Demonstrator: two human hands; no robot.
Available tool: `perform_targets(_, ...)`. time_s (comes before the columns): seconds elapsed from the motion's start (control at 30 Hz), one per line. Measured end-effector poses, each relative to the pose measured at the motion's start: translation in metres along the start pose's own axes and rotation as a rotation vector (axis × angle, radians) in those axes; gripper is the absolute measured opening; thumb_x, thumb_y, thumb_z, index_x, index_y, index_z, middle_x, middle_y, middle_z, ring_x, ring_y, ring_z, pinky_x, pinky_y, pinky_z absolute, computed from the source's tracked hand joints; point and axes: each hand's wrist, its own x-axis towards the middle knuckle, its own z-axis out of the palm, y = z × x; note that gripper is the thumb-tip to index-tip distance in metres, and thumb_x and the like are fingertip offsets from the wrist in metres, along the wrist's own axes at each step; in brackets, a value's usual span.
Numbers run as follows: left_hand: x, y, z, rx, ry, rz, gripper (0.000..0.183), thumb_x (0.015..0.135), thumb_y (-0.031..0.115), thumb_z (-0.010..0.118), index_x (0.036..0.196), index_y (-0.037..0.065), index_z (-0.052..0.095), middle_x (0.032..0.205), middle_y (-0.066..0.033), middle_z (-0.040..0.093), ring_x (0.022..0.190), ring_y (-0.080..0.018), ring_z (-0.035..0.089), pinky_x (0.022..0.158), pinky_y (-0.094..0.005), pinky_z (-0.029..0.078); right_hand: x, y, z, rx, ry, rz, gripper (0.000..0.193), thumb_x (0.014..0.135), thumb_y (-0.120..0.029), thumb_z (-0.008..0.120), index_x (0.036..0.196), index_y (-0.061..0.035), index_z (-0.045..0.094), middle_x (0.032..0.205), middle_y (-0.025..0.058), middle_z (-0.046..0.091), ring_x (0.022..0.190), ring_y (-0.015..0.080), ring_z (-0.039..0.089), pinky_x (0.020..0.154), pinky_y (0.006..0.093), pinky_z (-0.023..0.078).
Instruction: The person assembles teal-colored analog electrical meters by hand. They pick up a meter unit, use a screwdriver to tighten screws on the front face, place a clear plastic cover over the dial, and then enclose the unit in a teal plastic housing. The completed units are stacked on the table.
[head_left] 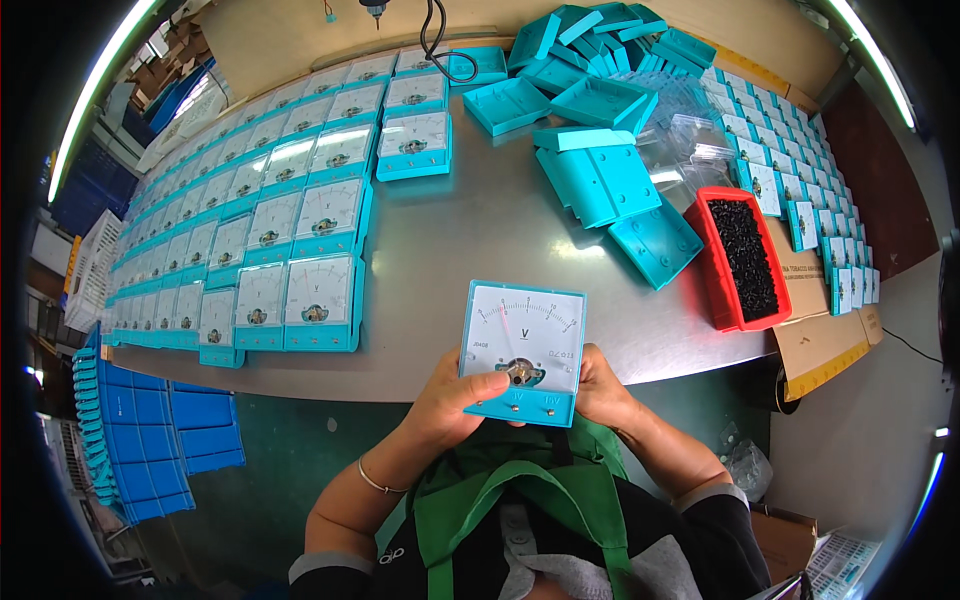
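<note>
Both hands grasping one teal-framed panel meter (523, 352), held upright just in front of the chest, over the near edge of the grey counter (480, 260); left hand (450, 400) wrapped round the meter's lower left corner, thumb lying across the front close to the small centre knob; right hand (600, 388) closed on the lower right edge, fingers mostly hidden behind the case; white dial face with its curved scale turned up toward the camera.

To the left on the counter, long rows of finished meters (250, 220) of the same kind, laid flat face up, edge to edge, running back toward the far left corner; nearest of them just left of the held meter but apart from it. Toward the far right, a loose heap of teal back covers (600, 100), some stacked, some tipped; beside them, clear plastic covers (690, 140). Right of centre, a red tray (705, 262) filled with small black screws (745, 255), resting partly on a cardboard sheet (820, 340); beyond it, another row of standing meters (810, 190) along the right edge. Black cable (432, 40) hanging at the far side.
</note>
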Motion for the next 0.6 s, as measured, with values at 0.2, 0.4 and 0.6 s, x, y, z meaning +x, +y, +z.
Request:
perform_targets(0.2, -0.002, -0.007, -0.001, -0.006, 0.028, 0.030, 0.050, 0.082, 0.020, 0.064, 0.121, -0.004, 0.046, 0.102, -0.0141, 0.061, 0.083, -0.0217, 0.064, 0.063, -0.0354, 0.055, -0.001, 0.001, 0.002, -0.171, 0.044, -0.087, 0.014, 0.086, 0.001, 0.064, 0.100, 0.0014, 0.067, 0.092, 0.0044, 0.070, 0.081, 0.0072, 0.062, 0.073, 0.0250, 0.052)
perform_targets(0.4, -0.004, 0.001, -0.001, -0.049, 0.001, -0.047, 0.048, 0.082, 0.020, 0.064, 0.120, -0.004, 0.047, 0.103, -0.0139, 0.060, 0.084, -0.0214, 0.063, 0.064, -0.0351, 0.055, 0.000, 0.001, 0.007, -0.100, 0.113, -0.055, 0.014, 0.084, 0.003, 0.065, 0.098, 0.0017, 0.067, 0.092, 0.0052, 0.071, 0.083, 0.0073, 0.063, 0.074, 0.0250, 0.053)
perform_targets(0.6, -0.006, 0.000, -0.004, -0.067, 0.018, -0.049, 0.048, 0.082, 0.018, 0.064, 0.121, -0.004, 0.047, 0.103, -0.0137, 0.060, 0.084, -0.0212, 0.063, 0.064, -0.0346, 0.055, -0.002, 0.008, 0.014, -0.124, 0.134, -0.159, 0.013, 0.084, 0.004, 0.065, 0.096, 0.0016, 0.067, 0.093, 0.0061, 0.070, 0.083, 0.0091, 0.064, 0.074, 0.0253, 0.053)
